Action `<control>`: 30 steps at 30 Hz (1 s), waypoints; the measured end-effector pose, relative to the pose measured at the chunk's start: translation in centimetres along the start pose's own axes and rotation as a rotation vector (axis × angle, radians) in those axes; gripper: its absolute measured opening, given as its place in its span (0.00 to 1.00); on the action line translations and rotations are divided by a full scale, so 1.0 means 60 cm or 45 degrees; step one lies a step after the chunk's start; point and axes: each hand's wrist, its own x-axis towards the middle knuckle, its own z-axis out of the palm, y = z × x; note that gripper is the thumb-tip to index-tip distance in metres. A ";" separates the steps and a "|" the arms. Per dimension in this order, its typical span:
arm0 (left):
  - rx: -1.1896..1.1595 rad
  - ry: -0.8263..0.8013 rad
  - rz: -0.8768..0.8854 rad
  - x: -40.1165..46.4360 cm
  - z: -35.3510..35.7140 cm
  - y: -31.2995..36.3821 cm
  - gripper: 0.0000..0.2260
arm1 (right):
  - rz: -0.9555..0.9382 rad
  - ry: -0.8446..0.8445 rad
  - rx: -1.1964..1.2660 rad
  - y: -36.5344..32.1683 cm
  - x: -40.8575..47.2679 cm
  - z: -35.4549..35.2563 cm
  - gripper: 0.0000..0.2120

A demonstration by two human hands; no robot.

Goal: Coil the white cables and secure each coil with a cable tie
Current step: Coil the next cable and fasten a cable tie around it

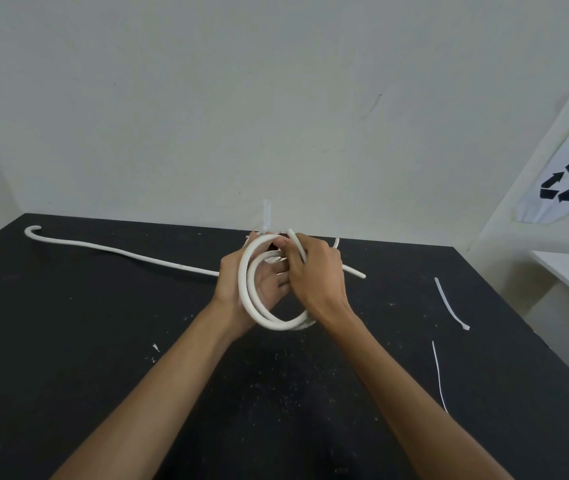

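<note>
White cable coil point(262, 306) stands upright; tail point(120, 250) trails left.

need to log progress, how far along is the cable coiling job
Done: nothing looks tied yet. In hand: the left hand and right hand hold a white coil of a few loops above the black table. Left: the cable's tail lies uncoiled, and two cable ties lie unused on the right.

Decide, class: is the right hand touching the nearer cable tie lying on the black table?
Apart. The head view shows bare table between the right hand, gripping the coiled cable, and the cable tie.
</note>
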 end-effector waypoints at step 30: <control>0.340 0.159 -0.152 0.015 0.013 0.008 0.16 | -0.139 0.318 -0.354 0.053 -0.001 -0.033 0.19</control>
